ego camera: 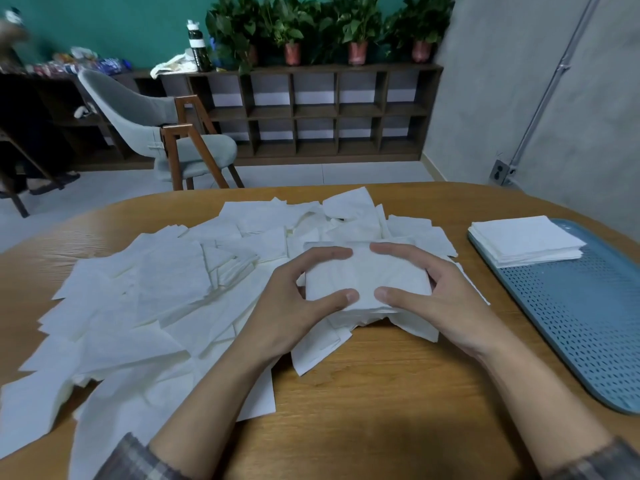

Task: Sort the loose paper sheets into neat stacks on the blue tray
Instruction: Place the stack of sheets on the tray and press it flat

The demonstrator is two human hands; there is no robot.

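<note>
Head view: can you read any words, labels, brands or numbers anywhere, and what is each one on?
No text can be read in this view.
bottle on the shelf: dark label, too blurred to read.
packets on the far left counter: coloured print, too blurred to read.
loose sheets, bundle held between left hand and right hand, stack on the blue tray: no print visible.

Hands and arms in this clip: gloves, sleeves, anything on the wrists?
No gloves: the left hand and right hand are bare, with no ring, watch or band visible. Forearms are uncovered too. The left sleeve and right sleeve show only at the bottom edge: grey checked fabric with faint paler lines, ending well short of the wrists.
</note>
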